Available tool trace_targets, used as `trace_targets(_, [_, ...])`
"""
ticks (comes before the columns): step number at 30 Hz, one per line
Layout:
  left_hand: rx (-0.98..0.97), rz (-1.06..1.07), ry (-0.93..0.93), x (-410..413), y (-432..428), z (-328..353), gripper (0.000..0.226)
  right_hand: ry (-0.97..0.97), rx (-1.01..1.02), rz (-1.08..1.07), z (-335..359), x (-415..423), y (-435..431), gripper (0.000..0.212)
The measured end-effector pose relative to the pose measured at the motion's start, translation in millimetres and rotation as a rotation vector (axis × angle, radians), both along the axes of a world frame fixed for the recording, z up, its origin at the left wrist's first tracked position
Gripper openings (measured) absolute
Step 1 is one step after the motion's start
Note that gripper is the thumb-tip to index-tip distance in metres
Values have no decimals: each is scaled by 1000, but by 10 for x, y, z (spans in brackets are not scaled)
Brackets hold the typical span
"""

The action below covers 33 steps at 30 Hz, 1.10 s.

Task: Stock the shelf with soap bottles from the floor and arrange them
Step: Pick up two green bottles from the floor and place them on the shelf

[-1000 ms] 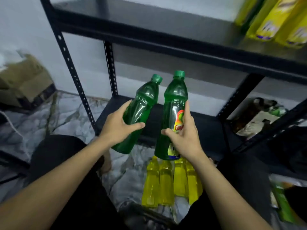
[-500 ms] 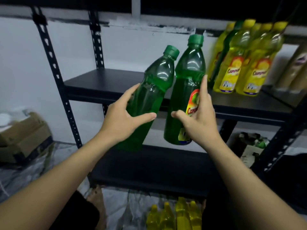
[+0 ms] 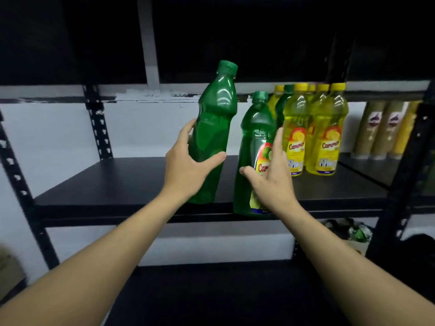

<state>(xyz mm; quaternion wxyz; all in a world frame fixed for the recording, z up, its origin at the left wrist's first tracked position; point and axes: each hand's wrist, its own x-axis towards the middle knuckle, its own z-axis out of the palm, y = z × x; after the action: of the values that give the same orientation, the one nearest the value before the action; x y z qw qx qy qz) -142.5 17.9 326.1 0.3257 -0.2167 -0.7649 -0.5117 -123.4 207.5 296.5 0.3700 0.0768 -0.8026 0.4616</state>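
My left hand grips a green soap bottle with no label facing me, held upright above the front of the black shelf. My right hand grips a second green bottle with a red and yellow label; its base sits at the shelf's front edge, just left of the yellow bottles. Several yellow soap bottles stand in a group on the right of the shelf, with one green bottle partly hidden among them.
Brownish bottles stand at the far right of the shelf. Black perforated uprights frame the rack, and a lower shelf lies below. A dark shelf overhangs above. The left half of the middle shelf is bare.
Both hands have lifted the green bottles from low by the floor up to the middle shelf. The right bottle has come down to the shelf's front edge beside the yellow ones.
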Motion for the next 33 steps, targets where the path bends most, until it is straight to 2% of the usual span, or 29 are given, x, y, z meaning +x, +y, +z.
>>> trace_targets(7, [88,9,-38,-582,205,-171,86,59,4,-69,43,-341,194,116])
trace_targets(10, [63,19,-74,-786,260,-315,87,96,91,-126,-28,-513,233,122])
trace_targets(14, [6,13,-95,-1056,255,-371,90,99,69,-188,-95,-789,290,124])
trace_targets(16, [-51,26,-105,-1171,263,-392,89,65,54,-200,-139,-923,304,123])
trace_targets(20, [-83,64,-178,-1343,325,-474,84,-82,-89,-93,-231,-1226,361,118])
trace_targets(22, [-85,68,-210,-1426,325,-497,82,-151,-58,-82,-277,-1339,385,118])
trace_targets(27, [-249,225,-130,-1497,288,-578,104,-201,34,-140,-349,-1416,418,114])
trace_targets(30, [-215,251,-118,-1478,282,-583,112,-223,47,-185,-349,-1390,460,110])
trace_targets(33, [-155,212,-185,-1476,246,-571,115,-224,42,-190,-347,-1397,460,101])
